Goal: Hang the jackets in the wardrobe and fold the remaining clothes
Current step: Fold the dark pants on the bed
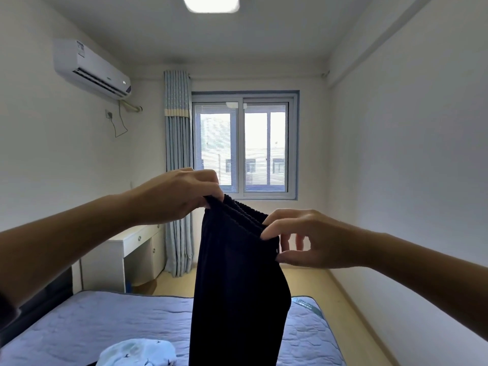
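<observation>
At centre frame, above the bed (79,320), a left hand (171,196) and right hand (303,239) each pinch the waistband of dark trousers (237,286), held up unfolded. A pale garment (137,352) lies crumpled at lower left, so folding appears barely begun; no wardrobe or jackets are in view.

A pair of dark trousers (237,286), near black with a ribbed elastic waistband, hangs upright in the air above the bed (105,318). The left hand (179,196) grips one end of the waistband and the right hand (303,239) pinches the other, so the band slopes down toward the right and the cloth falls in one narrow, smooth column out of view below. A crumpled white garment (137,352) with small dark marks lies on the bed's blue quilted cover, just left of the hanging trousers.
</observation>
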Available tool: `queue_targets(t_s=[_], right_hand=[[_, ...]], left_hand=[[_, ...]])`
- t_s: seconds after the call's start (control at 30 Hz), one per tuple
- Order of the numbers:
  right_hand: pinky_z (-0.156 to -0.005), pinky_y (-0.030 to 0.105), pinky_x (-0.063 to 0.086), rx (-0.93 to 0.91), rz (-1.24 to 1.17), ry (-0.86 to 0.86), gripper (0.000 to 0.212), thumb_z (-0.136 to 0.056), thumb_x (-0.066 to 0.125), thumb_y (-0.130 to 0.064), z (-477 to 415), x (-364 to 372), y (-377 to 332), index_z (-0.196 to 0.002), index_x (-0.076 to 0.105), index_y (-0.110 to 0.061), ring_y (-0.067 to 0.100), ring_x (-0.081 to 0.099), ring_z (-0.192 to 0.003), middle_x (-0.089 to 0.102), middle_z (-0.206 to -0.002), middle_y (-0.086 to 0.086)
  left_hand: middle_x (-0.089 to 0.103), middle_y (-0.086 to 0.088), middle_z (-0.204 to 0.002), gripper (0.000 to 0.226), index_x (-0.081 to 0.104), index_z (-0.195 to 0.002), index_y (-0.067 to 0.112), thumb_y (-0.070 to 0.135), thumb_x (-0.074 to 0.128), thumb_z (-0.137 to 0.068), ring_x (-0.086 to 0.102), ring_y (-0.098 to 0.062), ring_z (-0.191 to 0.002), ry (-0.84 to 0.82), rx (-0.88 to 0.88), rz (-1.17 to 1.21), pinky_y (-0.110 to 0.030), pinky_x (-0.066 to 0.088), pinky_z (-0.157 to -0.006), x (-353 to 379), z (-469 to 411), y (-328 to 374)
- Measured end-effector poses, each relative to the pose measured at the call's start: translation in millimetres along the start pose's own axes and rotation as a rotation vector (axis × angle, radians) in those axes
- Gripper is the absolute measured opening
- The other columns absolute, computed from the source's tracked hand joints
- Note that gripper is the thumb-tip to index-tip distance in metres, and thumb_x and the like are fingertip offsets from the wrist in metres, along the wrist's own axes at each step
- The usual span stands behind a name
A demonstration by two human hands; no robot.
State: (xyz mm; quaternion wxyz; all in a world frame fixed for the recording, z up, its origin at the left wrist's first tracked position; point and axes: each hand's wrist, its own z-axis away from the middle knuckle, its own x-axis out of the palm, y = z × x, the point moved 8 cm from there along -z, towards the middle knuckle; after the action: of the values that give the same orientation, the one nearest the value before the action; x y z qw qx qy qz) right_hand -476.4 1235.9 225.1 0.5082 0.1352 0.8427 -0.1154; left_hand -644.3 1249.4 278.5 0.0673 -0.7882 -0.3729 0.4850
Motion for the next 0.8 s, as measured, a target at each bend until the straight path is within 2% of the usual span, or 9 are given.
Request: queue_targets(t_s=[0.1, 0.2, 0.3, 0.37, 0.43, 0.5, 0.6, 0.7, 0.8], right_hand=[[-0.069, 0.009, 0.047, 0.1, 0.063, -0.198, 0.027, -0.091, 0.062, -0.026, -7, 17, 6, -0.117, 0.062, -0.02, 0.005, 0.061, -0.086, 0.057, -0.111, -0.006], [-0.076, 0.024, 0.052, 0.157, 0.076, -0.349, 0.024, -0.09, 0.06, -0.031, -11, 27, 15, -0.113, 0.063, -0.026, 0.006, 0.061, -0.086, 0.061, -0.104, -0.01], [-0.067, 0.015, 0.045, 0.235, 0.004, -0.322, 0.019, -0.091, 0.058, -0.023, -6, 6, 28, -0.102, 0.063, -0.039, 0.006, 0.06, -0.083, 0.06, -0.092, -0.019], [-0.065, 0.013, 0.04, 0.245, -0.058, -0.296, 0.014, -0.09, 0.056, -0.025, -6, -3, 33, -0.098, 0.067, -0.03, 0.011, 0.058, -0.08, 0.062, -0.086, -0.013], [-0.064, 0.015, 0.042, 0.241, -0.116, -0.258, 0.027, -0.088, 0.052, -0.031, -13, -6, 34, -0.099, 0.069, -0.014, 0.02, 0.059, -0.079, 0.064, -0.084, -0.001], [-0.064, 0.021, 0.047, 0.253, -0.186, -0.202, 0.028, -0.089, 0.051, -0.024, -18, -11, 37, -0.099, 0.068, -0.005, 0.025, 0.059, -0.079, 0.064, -0.083, 0.009], [-0.065, 0.032, 0.052, 0.253, -0.26, -0.13, 0.017, -0.091, 0.052, -0.013, -21, -22, 37, -0.093, 0.067, -0.006, 0.031, 0.06, -0.079, 0.061, -0.081, 0.013], [-0.065, 0.022, 0.05, 0.275, -0.141, -0.156, 0.019, -0.096, 0.053, -0.011, -25, -31, 41, -0.094, 0.066, -0.025, 0.014, 0.059, -0.081, 0.061, -0.083, -0.005], [-0.07, 0.023, 0.048, 0.369, -0.088, -0.073, 0.017, -0.097, 0.051, -0.013, -25, -57, 60, -0.103, 0.067, -0.013, 0.011, 0.06, -0.087, 0.066, -0.091, 0.001]], left_hand=[[0.059, 0.007, -0.096, 0.043, 0.062, -0.103, 0.019, 0.043, 0.027, -0.1, 0.053, 0.001, -0.079, -0.007, 0.008, 0.027, -0.006, 0.037, -0.075, 2, -6, 3], [0.059, 0.007, -0.095, 0.026, 0.063, -0.101, 0.02, 0.033, 0.041, -0.095, 0.056, -0.001, -0.078, -0.059, 0.049, -0.006, -0.009, 0.04, -0.075, 6, -8, 4], [0.057, 0.008, -0.092, 0.016, 0.063, -0.1, 0.024, 0.026, 0.049, -0.091, 0.053, 0.002, -0.075, -0.192, 0.075, -0.076, -0.012, 0.036, -0.075, 16, 6, -1], [0.053, 0.01, -0.098, 0.014, 0.061, -0.104, 0.026, 0.026, 0.052, -0.093, 0.049, 0.002, -0.08, -0.238, 0.062, -0.048, -0.007, 0.033, -0.073, 21, 12, -1], [0.042, 0.016, -0.11, 0.015, 0.054, -0.108, 0.034, 0.03, 0.054, -0.094, 0.048, 0.0, -0.091, -0.289, 0.0, 0.049, -0.008, 0.034, -0.075, 27, 14, 4], [0.038, 0.019, -0.111, 0.014, 0.044, -0.103, 0.043, 0.045, 0.05, -0.09, 0.05, -0.003, -0.093, -0.332, -0.066, 0.18, -0.015, 0.041, -0.075, 34, 15, 9], [0.049, 0.015, -0.089, 0.023, 0.046, -0.093, 0.037, 0.058, 0.051, -0.085, 0.052, -0.005, -0.078, -0.244, -0.133, 0.312, -0.013, 0.04, -0.067, 33, 8, 10], [0.054, 0.014, -0.075, 0.011, 0.053, -0.085, 0.033, 0.041, 0.06, -0.089, 0.054, -0.005, -0.07, -0.173, -0.188, 0.384, -0.01, 0.039, -0.063, 31, -3, -6], [0.058, 0.012, -0.071, 0.019, 0.054, -0.081, 0.034, 0.021, 0.066, -0.088, 0.057, -0.006, -0.07, -0.081, -0.315, 0.338, -0.016, 0.041, -0.063, 19, -4, -43]])
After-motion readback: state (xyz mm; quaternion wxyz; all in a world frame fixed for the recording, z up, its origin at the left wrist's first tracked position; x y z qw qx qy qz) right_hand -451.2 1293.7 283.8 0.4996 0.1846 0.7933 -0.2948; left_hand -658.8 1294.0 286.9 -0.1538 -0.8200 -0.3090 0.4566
